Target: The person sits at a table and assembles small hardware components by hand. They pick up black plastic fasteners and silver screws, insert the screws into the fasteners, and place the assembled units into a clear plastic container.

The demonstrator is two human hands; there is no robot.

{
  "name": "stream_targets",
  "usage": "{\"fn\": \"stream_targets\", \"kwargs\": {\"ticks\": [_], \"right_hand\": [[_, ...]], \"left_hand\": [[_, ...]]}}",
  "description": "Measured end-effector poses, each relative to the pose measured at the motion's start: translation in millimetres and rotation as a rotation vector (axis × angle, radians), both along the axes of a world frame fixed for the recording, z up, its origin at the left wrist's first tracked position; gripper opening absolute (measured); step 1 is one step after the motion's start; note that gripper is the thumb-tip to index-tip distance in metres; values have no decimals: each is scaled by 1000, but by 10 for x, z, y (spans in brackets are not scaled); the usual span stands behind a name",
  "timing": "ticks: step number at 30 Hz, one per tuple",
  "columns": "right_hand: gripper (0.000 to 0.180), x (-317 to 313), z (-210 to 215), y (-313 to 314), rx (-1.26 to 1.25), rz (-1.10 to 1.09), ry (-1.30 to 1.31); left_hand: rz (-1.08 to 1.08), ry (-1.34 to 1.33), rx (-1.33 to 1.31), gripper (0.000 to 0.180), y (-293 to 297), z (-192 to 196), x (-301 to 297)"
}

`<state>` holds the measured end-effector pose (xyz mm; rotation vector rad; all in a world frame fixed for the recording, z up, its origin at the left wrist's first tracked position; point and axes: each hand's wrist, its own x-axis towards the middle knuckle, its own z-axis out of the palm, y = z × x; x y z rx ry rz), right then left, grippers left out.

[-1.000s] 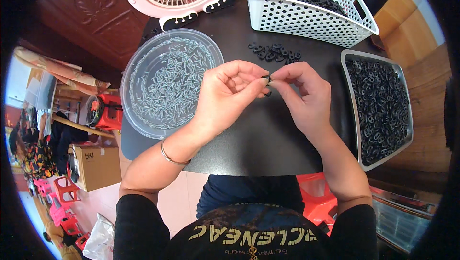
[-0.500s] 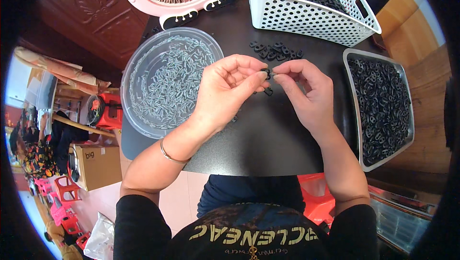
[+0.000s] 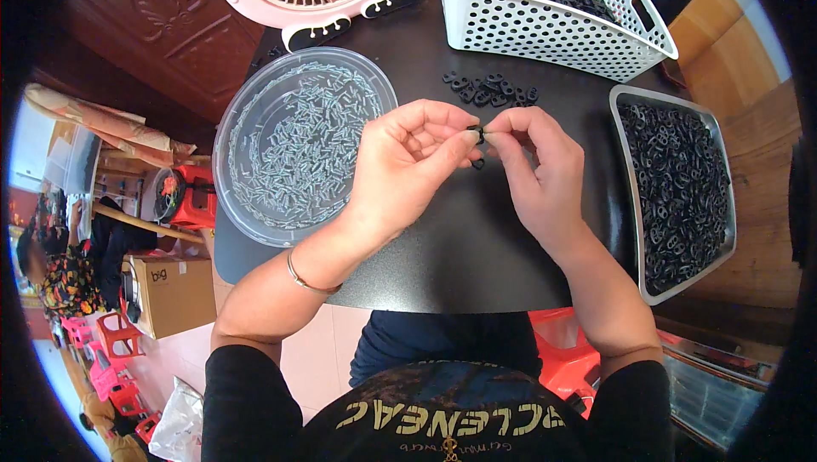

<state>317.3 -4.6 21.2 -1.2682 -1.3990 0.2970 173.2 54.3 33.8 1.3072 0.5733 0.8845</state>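
Note:
My left hand pinches a small black plastic piece between thumb and forefinger above the table. A second black piece shows just below its fingers; whether the hand holds that one too is unclear. My right hand is closed in a pinch, its thumb and fingertips meeting the right side of the first piece. Whatever lies between those right fingertips is hidden. Beyond both hands is a loose pile of black two-holed pieces. A round clear tub of short silvery metal pins or screws stands beside my left hand.
A white perforated basket heaped with black pieces stands at the back right. At the right edge, a pale tray holds many more. A pink fan sits behind the tub on the dark table.
My right fingertips have come closer to the black piece, and a bit of metal seen between the hands is now covered. The lower black piece has shifted slightly right.

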Motion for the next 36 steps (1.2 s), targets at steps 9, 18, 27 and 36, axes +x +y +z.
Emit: {"fn": "stream_targets", "kwargs": {"ticks": [9,18,27,36], "right_hand": [[3,-33,23,-23,-67,36,130],[4,-14,2,7,-102,65,194],[4,-10,10,-2,-119,49,119],[4,12,22,-9,-158,82,169]], "left_hand": [[7,56,71,13,-16,26,-3],[-25,-10,-15,11,51,-30,0],[-10,7,-20,11,47,-35,2],[-44,-15,-115,10,54,-23,-8]]}}
